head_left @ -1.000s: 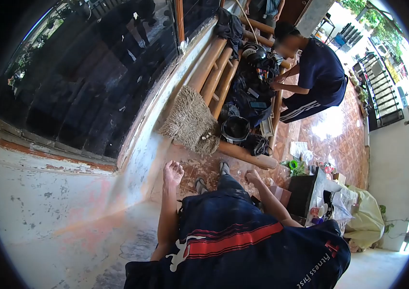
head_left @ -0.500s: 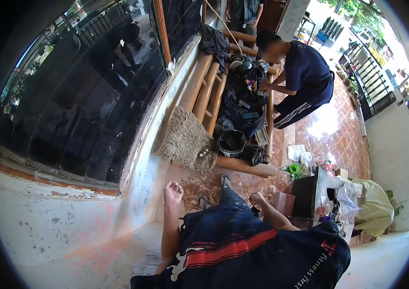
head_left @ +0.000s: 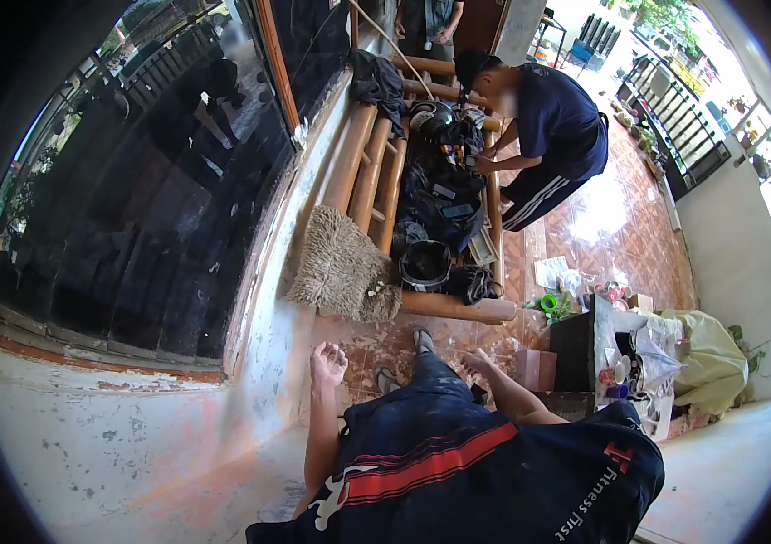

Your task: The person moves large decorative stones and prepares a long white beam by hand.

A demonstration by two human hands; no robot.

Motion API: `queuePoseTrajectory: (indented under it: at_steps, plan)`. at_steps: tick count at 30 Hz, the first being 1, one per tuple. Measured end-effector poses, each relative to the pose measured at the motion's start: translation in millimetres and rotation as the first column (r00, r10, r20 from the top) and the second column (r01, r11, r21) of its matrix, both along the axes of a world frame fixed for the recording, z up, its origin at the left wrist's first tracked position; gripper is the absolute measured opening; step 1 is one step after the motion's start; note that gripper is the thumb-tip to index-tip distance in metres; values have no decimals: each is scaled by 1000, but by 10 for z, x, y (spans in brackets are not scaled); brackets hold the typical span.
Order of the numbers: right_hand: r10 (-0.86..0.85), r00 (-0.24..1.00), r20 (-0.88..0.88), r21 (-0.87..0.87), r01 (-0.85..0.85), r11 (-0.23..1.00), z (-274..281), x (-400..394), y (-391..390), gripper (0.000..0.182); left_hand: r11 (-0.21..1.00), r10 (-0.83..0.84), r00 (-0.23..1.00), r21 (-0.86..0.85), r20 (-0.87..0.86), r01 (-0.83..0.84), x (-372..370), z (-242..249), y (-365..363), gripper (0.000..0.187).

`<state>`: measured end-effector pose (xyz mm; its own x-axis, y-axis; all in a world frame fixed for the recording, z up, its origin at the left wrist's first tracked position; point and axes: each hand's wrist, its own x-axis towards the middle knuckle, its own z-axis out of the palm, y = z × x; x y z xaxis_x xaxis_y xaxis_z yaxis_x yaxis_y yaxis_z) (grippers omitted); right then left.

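My left hand is raised beside the peeling wall, palm up. Its fingers are loosely curled and apart, with nothing in them. My right hand hangs low in front of my right side, fingers loosely stretched out, and I see nothing in it. Neither hand touches an object. Ahead stands a bamboo bench with a shaggy beige mat over its near left end. On the bench are a black bucket, dark cloth and bags, a phone and a dark helmet.
A co-worker bends over the bench's right side, hands among the items. Another person stands at the far end. To my right are a pinkish box, a dark cabinet with cups and papers, and a yellowish cover. A window lies left.
My view has shifted slightly, so the bench and co-worker appear further left. My right hand has moved a little, its fingers looking more stretched out. My left hand keeps nearly the same pose.
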<state>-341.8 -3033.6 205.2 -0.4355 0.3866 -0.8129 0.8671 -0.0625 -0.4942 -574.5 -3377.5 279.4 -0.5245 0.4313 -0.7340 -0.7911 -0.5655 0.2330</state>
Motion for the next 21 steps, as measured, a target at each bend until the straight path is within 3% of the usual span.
queuePoseTrajectory:
  at_steps: [21]
  plan:
    - [58, 998, 21, 56, -59, 997, -149, 262, -114, 28, 993, 101, 995, 56, 14, -101, 115, 102, -170, 14]
